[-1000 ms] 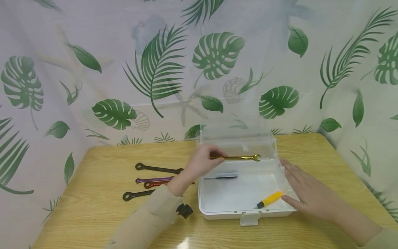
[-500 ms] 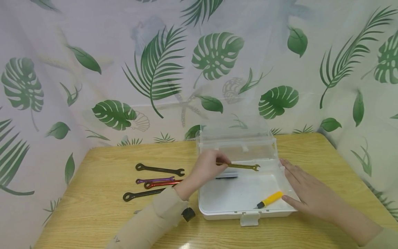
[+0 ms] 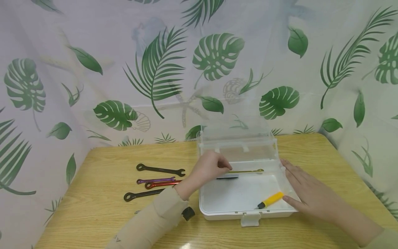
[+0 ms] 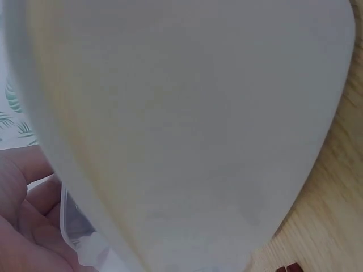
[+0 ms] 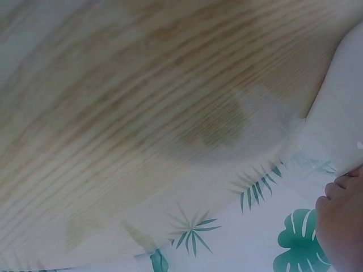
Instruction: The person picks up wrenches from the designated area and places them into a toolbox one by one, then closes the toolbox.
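Observation:
My left hand [image 3: 209, 167] is inside the white toolbox [image 3: 228, 211] near its back wall, pinching one end of a gold wrench [image 3: 247, 171]. The wrench lies almost level, its far end pointing right; my fingers hide the near end. Just in front of it a dark, slim tool [image 3: 228, 177] lies on the box floor, partly behind my hand. My right hand [image 3: 311, 192] rests against the box's right side with straight fingers, its thumb by the front corner. A yellow-handled utility knife [image 3: 271, 200] lies in the box near that thumb. Sleeve cloth [image 4: 193, 124] fills most of the left wrist view.
The box's clear lid [image 3: 236, 138] stands raised at the back. Left of the box lie a black wrench [image 3: 160, 169], a purple wrench [image 3: 155, 180], a red wrench [image 3: 163, 184] and another black wrench [image 3: 143, 194], partly under my left arm. A leaf-print curtain [image 3: 174, 79] hangs behind the table.
My left hand has lowered the gold wrench into the box and moved slightly right. More of the upper black wrench shows now. My right hand has stayed put.

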Available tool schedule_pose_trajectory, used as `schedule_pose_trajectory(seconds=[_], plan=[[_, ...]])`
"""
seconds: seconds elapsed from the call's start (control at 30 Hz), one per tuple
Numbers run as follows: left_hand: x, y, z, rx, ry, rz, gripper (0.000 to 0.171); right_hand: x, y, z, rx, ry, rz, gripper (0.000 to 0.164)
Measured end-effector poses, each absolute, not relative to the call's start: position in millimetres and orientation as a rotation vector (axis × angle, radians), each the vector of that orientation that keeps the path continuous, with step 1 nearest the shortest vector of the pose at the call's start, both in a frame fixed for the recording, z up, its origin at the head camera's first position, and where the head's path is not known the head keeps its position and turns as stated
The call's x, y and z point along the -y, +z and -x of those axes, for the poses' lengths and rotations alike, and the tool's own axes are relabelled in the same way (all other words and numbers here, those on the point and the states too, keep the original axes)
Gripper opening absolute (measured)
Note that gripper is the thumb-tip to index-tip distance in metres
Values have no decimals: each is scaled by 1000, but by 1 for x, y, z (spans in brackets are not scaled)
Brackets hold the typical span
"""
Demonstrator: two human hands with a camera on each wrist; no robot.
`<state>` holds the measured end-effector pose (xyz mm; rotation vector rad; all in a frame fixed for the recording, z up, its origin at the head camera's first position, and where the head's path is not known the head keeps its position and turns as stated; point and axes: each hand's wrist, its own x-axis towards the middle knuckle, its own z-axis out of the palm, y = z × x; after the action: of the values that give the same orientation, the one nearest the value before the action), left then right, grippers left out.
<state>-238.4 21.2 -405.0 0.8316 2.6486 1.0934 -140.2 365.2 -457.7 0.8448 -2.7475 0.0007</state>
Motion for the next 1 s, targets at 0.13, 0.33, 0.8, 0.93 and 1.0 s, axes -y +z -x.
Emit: schedule_pose_trajectory(seconds=[0.13,0.33,0.8,0.93,1.0], plan=[[-22,-405,239,-2643,1111,-822,8,-365,-457,139,2754,3,-839,84],[-21,-406,240,-2646,1129,-816,9,-363,-455,139,2766,-1,-833,85],[-16,-404,242,-2593,1183,-780,8,-364,-457,139,2743,18,-845,84],[-15,-403,242,-2590,1190,-786,8,-364,-457,139,2733,17,-858,84],[-13,-402,242,-2583,1198,-784,8,-364,-456,139,2730,18,-862,85]])
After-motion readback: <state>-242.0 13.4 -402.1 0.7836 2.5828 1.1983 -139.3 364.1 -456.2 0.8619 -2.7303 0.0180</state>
